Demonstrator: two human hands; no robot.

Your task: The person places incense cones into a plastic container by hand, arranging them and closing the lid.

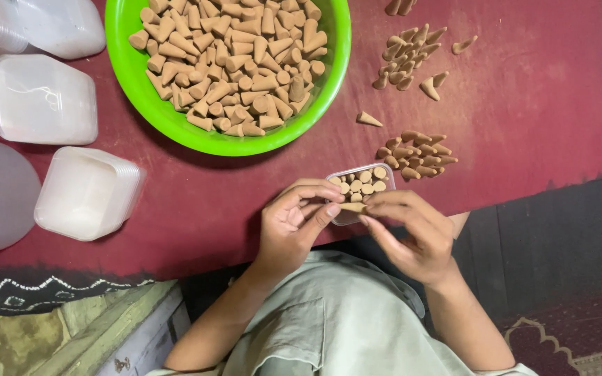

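Cone (352,207) of tan incense lies pinched between the fingertips of both hands, its long axis running across the view from side to side; which end is the tip I cannot tell, since the fingers cover both ends. It sits just over the near edge of a small clear box (361,182), close to the front edge of the counter (524,104), which is covered in dark red cloth. The left hand (294,223) has its thumb and forefinger closed on one end of the cone, a narrow grip, and the right hand (412,230) holds the other end the same way, with its other fingers curled loosely. The cone is matte, pale brown and smooth, the same as all the others around it. The small clear box holds a packed layer of cones standing on end, so that round faces show from above. A big green bowl (134,76) farther back is heaped with loose cones lying every which way. Two loose piles of cones lie on the cloth to the right, one pile (416,154) just beside the box and another pile (409,59) farther back, with a single cone (368,120) between them. To the left stand stacks of empty clear boxes (88,191) and flat clear lids (43,99), well apart from the hands.
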